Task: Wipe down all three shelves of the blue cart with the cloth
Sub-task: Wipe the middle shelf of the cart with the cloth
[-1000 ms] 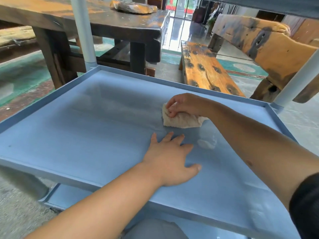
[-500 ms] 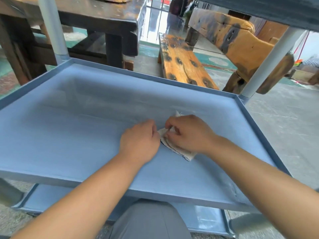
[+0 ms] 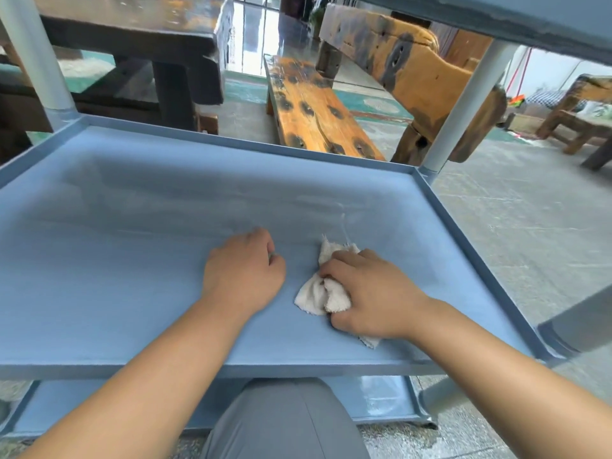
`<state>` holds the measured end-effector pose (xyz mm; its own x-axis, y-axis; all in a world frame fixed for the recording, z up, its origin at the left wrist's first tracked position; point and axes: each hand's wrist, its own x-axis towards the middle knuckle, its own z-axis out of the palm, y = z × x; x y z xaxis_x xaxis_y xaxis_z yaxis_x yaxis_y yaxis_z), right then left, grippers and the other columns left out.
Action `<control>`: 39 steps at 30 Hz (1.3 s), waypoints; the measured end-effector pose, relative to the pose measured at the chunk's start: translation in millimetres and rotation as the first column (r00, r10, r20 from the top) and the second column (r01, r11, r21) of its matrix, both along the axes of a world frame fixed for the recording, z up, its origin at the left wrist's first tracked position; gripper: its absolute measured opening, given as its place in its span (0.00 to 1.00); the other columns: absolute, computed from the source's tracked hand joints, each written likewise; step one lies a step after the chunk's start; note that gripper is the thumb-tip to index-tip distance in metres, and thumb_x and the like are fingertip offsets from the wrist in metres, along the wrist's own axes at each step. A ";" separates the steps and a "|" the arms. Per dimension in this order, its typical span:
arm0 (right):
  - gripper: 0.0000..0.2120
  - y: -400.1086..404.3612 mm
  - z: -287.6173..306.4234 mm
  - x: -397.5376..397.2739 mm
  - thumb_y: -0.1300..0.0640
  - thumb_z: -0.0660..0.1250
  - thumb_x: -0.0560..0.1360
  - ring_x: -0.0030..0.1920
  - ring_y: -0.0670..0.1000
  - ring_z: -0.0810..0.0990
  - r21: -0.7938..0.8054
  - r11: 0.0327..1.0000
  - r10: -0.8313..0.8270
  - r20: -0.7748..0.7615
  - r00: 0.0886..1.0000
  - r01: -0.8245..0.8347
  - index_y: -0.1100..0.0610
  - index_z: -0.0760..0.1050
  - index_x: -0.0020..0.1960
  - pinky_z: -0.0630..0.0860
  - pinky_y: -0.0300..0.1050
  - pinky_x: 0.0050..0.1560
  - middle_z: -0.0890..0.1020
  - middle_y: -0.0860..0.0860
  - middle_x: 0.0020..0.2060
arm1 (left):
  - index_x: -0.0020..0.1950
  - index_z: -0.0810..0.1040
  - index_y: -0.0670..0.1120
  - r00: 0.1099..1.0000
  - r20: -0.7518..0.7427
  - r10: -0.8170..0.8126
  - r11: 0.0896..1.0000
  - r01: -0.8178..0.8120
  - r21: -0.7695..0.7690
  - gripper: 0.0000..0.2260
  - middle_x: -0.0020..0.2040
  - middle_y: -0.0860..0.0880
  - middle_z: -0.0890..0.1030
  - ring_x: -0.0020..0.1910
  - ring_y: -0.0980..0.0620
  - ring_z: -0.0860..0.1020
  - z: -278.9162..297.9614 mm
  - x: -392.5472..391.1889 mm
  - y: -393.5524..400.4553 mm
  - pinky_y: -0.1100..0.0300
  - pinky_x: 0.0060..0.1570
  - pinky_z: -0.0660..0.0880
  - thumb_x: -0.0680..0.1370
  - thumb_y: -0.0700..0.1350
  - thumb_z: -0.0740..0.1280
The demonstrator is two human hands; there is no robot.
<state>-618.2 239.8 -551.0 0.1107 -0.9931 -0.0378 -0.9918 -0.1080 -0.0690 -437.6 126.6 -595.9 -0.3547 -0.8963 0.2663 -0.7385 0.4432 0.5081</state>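
Note:
The blue cart's middle shelf (image 3: 116, 260) fills the view, a shallow tray with a raised rim. My right hand (image 3: 371, 293) is shut on a crumpled white cloth (image 3: 318, 293) and presses it onto the shelf near the front right. Just left of the cloth, my left hand (image 3: 243, 270) rests on the shelf with its fingers curled under, holding nothing. The underside of the top shelf (image 3: 530, 18) crosses the upper right corner. Part of the bottom shelf (image 3: 381, 402) shows below the front rim.
Grey-white posts stand at the back left (image 3: 33, 58) and back right (image 3: 463, 94) corners. Behind the cart are a dark wooden table (image 3: 149, 31) and a knotty orange wooden bench (image 3: 314, 111). My knee in grey trousers (image 3: 284, 422) sits against the cart's front. Concrete floor lies to the right.
My right hand has dragged the cloth from the shelf's middle toward the front right. My left hand closed from a flat palm, touched the cloth, then drew apart to its left.

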 end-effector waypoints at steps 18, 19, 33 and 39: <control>0.14 -123.3 26.1 -131.3 0.64 0.63 0.76 0.51 0.60 0.82 0.408 0.876 -0.438 0.897 0.069 0.256 0.60 0.72 0.61 0.79 0.56 0.53 0.80 0.60 0.54 | 0.43 0.67 0.52 0.999 0.054 -0.004 0.999 0.006 -0.033 0.04 0.44 0.50 0.78 0.50 0.45 0.75 1.0 -2.4 1.1 0.53 0.46 0.69 0.73 0.50 0.61; 0.13 -132.3 20.1 -135.5 0.65 0.62 0.77 0.51 0.59 0.82 0.419 0.868 -0.455 0.886 0.089 0.267 0.59 0.73 0.61 0.79 0.55 0.53 0.80 0.61 0.56 | 0.43 0.67 0.52 0.998 0.056 -0.004 0.999 0.005 -0.034 0.04 0.44 0.50 0.77 0.51 0.45 0.75 0.9 -2.8 1.1 0.54 0.46 0.69 0.73 0.50 0.61; 0.46 -157.3 5.8 -114.1 0.20 0.55 0.57 0.67 0.59 0.72 0.112 0.895 -0.444 0.115 0.889 0.432 0.41 0.69 0.70 0.70 0.53 0.62 0.73 0.52 0.69 | 0.45 0.66 0.53 0.997 0.076 -0.002 0.999 0.006 -0.047 0.05 0.44 0.54 0.74 0.52 0.48 0.74 3.0 -4.6 2.4 0.55 0.47 0.68 0.74 0.51 0.61; 0.26 -177.5 -9.8 -100.5 0.32 0.61 0.65 0.50 0.54 0.78 -0.043 0.877 -0.466 0.161 0.870 0.478 0.46 0.78 0.55 0.75 0.49 0.47 0.81 0.47 0.52 | 0.45 0.66 0.53 0.994 0.109 0.008 0.998 -0.002 -0.062 0.05 0.46 0.52 0.75 0.53 0.47 0.74 3.0 -6.0 4.5 0.54 0.47 0.69 0.74 0.52 0.61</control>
